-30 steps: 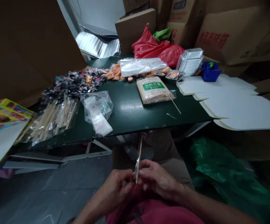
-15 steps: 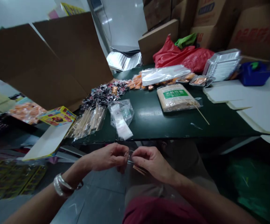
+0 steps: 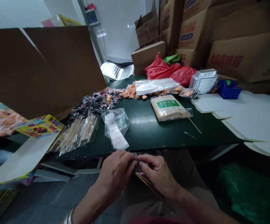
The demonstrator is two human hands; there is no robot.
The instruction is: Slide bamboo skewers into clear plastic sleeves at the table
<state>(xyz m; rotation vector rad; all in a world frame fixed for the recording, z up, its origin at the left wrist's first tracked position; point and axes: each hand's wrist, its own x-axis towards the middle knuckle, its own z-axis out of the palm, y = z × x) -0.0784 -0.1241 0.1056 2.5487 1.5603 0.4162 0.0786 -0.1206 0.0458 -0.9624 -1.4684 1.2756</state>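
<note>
Just in front of the table edge, my left hand (image 3: 119, 166) pinches something small that I cannot make out, its fingertips meeting those of my right hand (image 3: 158, 172). My right hand is closed around thin wooden sticks (image 3: 149, 184) that slant down beneath its palm. Beyond my hands, a clear bag with white paper strips (image 3: 117, 133) lies near the table edge. To its left is a pile of wrapped sticks (image 3: 78, 130). A pack of bamboo sticks (image 3: 168, 107) with a green label lies at the right, one stick poking out.
Dark wrapped packets (image 3: 95, 104) and orange ones (image 3: 130, 91) cover the back of the green table (image 3: 141, 137). A cardboard box (image 3: 50, 65) stands left. At the right are a blue container (image 3: 229, 90), plastic trays (image 3: 203, 81) and white sheets (image 3: 249, 116).
My left hand has turned knuckles-up and moved in against my right hand, narrowing the gap between them. More of the sticks shows under my right hand. The view has shifted.
</note>
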